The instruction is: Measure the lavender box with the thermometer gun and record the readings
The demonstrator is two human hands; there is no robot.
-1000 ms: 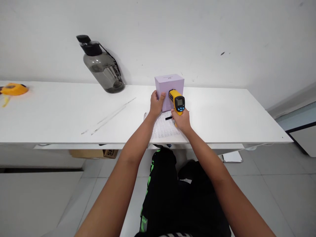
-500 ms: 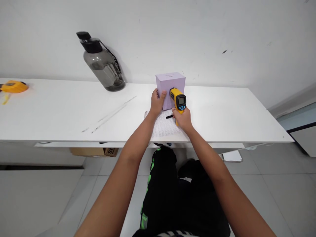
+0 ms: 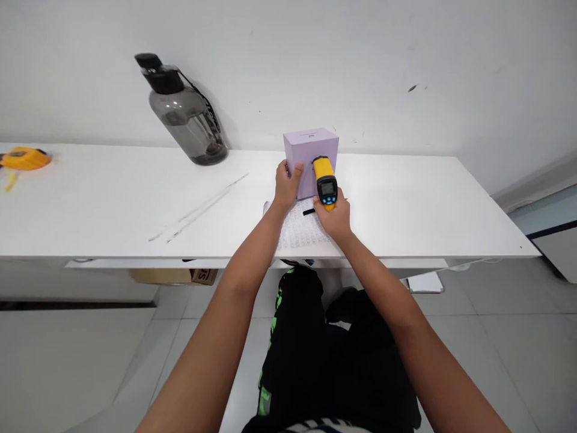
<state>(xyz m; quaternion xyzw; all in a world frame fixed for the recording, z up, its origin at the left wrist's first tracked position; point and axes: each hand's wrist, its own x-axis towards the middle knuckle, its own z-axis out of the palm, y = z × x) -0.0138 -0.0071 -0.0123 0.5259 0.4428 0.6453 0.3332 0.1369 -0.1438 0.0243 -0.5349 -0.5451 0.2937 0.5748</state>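
While the left hand (image 3: 287,186) holds the purple box (image 3: 311,144) by its left side, with the thumb on the front and the other fingers round the edge, the right hand (image 3: 336,215) is wrapped round the handle of a yellow tool (image 3: 323,170) shaped like a toy gun. From the right hand, the box is ahead and a bit to the left. The tool's long top part points away from the right hand, toward the front of the box. Its nose is very close to the box, but I cannot tell if they touch. The box stands up tall, and the left hand is the nearer one, since it is on it. A thin black stick (image 3: 309,211) pokes out on the left of the right hand; I cannot tell if that hand grips it too.

Under and between both hands is a sheet of bubble wrap (image 3: 300,231), lying on the white worktop (image 3: 428,210). Out to the right of the right hand is bare worktop. To the left of the left hand there are some long grey marks, and farther back a big grey bottle (image 3: 192,126) near the wall (image 3: 288,66). Far left of both hands is a yellow tape measure (image 3: 27,158).
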